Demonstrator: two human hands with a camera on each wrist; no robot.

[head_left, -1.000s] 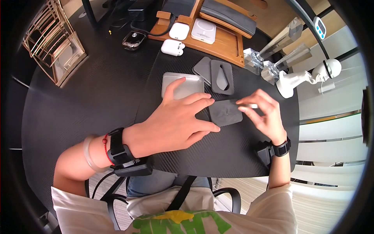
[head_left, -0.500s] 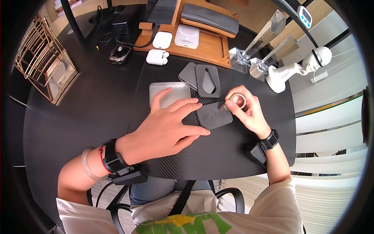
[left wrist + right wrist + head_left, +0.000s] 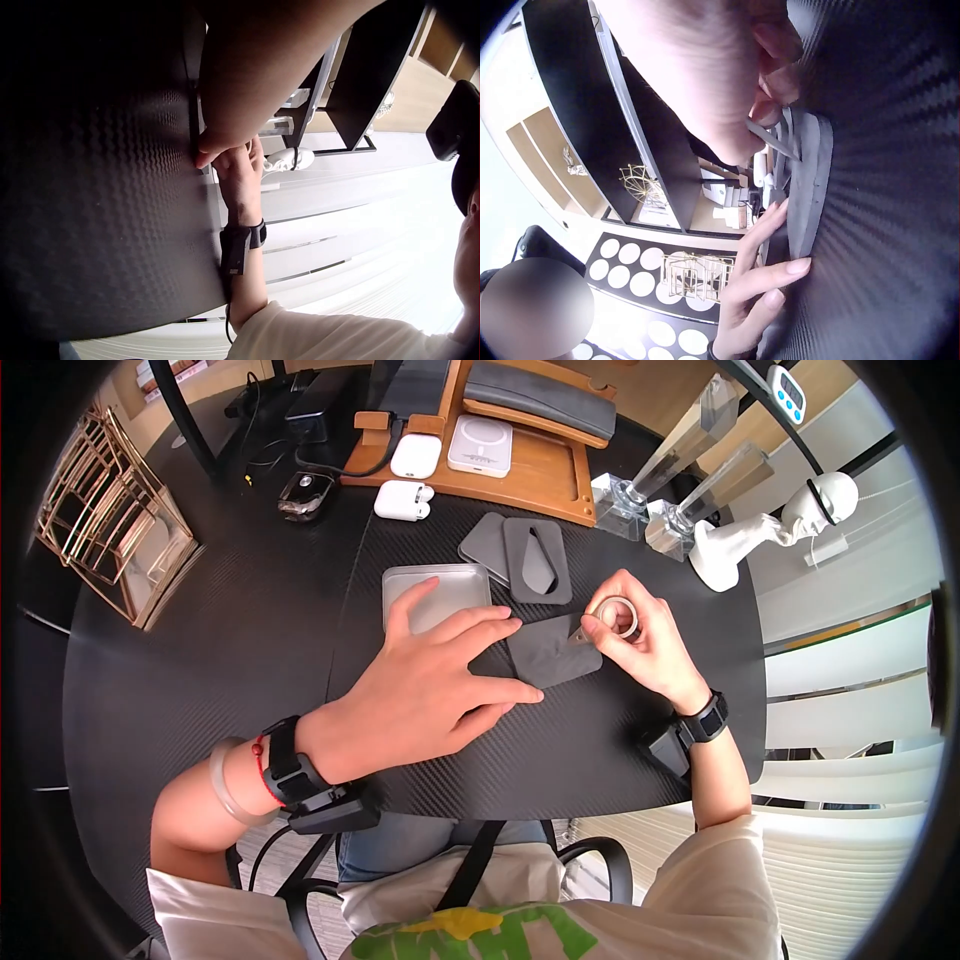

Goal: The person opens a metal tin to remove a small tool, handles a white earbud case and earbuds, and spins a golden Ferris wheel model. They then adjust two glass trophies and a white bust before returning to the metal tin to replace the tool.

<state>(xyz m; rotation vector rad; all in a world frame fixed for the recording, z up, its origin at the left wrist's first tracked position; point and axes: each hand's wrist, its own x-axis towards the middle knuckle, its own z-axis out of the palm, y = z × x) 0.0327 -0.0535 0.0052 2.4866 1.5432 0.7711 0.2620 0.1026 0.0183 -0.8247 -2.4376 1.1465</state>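
My right grip (image 3: 648, 647) is clamped on the tool (image 3: 774, 140), its tip at the pad (image 3: 550, 662) on the surface (image 3: 250, 640). My left grip (image 3: 415, 685) is spread, fingertips at the pad's edge. I should steady the pad there and guide the tip gently.

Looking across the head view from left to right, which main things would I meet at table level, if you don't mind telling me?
Wire rack → left hand → dark grey pad → right hand → white bust.
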